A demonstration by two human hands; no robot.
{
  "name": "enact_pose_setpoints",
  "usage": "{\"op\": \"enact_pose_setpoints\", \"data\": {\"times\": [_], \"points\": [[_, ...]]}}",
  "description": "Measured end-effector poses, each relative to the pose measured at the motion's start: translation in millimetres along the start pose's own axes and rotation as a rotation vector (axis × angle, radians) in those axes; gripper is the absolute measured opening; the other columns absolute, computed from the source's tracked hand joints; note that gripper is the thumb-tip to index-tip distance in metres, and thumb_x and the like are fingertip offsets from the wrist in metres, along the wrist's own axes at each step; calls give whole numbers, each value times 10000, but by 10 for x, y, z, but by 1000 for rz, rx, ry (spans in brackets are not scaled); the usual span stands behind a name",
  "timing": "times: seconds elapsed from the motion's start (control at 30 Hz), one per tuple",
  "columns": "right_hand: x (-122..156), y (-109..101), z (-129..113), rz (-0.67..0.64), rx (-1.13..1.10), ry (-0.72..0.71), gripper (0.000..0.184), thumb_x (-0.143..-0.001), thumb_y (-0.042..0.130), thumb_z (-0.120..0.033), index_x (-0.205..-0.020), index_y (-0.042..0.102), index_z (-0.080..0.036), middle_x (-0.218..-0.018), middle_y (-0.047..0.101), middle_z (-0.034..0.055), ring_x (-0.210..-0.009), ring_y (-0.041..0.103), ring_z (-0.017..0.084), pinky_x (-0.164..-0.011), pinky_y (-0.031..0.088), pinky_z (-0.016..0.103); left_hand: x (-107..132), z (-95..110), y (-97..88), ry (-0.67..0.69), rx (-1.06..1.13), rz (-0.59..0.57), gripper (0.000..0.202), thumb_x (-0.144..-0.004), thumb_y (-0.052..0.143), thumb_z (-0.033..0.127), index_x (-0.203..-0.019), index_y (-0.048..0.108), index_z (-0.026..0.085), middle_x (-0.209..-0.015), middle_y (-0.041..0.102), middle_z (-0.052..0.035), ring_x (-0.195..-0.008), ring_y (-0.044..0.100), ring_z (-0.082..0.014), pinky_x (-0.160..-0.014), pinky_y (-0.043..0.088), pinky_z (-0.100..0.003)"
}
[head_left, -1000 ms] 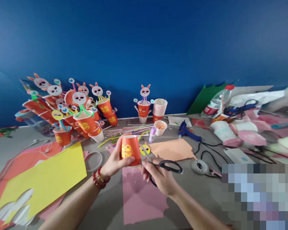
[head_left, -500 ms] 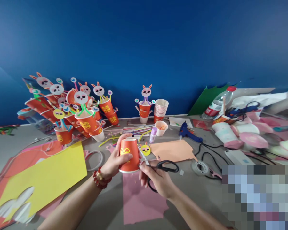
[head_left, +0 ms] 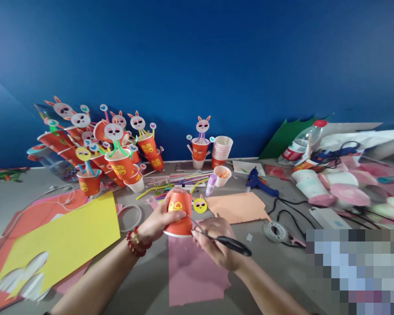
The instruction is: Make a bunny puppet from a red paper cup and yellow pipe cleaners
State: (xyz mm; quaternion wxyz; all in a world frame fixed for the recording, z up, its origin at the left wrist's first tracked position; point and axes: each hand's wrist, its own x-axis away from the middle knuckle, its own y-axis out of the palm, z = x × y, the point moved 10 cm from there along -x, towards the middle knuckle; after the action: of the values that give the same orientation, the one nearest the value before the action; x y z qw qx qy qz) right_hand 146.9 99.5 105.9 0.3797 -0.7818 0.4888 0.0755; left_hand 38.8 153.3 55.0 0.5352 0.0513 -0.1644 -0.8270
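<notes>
Left, near: yellow sheet (head_left: 72,240). Middle: left hand (head_left: 156,224) clasping red cup (head_left: 180,227), rim down, over pink sheet (head_left: 197,280). Right hand (head_left: 220,245) gripping scissors (head_left: 234,246), blade at cup's right side. Right, far: blue glue gun (head_left: 264,186).

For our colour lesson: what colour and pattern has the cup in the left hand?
The cup is orange-red with a yellow pattern; head view.

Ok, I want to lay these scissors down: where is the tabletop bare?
Bare grey table shows between the left forearm and pink sheet, and between the right forearm and tape roll. Rabbit cups crowd the back left; pink-and-white pieces crowd the right.
</notes>
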Motion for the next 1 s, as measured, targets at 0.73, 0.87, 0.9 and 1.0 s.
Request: {"op": "enact_pose_setpoints", "data": {"times": [0.73, 0.87, 0.9, 1.0], "points": [[20, 35, 113, -106, -127, 160, 418, -1004, 408, -337, -617, 498, -205, -583, 564, 2, -537, 508, 136, -536, 343, 258, -47, -377, 235, -172, 426, -254, 543, -768, 710, 389, -1215, 611, 96, -954, 737, -151, -753, 715, -246, -681, 549, -343], [-10, -39, -27, -83, 12, 26, 385, -990, 415, -287, -623, 502, -212, -561, 554, -1, -522, 492, 143, -550, 334, 275, -35, -248, 221, -91, 373, -230, 693, -755, 728, 336, -1386, 493, 171, -1057, 720, -141, -875, 721, -278, -776, 554, -387], [-17, -61, -69, -72, 73, -23, 364, -980, 425, -264, -630, 509, -212, -557, 551, -3, -517, 484, 142, -553, 328, 280, -36, -216, 206, -73, 357, -219, 713, -752, 732, 320, -1403, 474, 185, -1078, 713, -138, -897, 718, -280, -786, 555, -388], [-26, -103, -138, -48, 204, -120, 300, -954, 447, -208, -666, 532, -211, -578, 581, 0, -514, 483, 140, -556, 324, 287, -49, -101, 149, 4, 307, -194, 743, -732, 759, 288, -1406, 455, 214, -1124, 693, -128, -924, 706, -276, -795, 559, -388]]}}
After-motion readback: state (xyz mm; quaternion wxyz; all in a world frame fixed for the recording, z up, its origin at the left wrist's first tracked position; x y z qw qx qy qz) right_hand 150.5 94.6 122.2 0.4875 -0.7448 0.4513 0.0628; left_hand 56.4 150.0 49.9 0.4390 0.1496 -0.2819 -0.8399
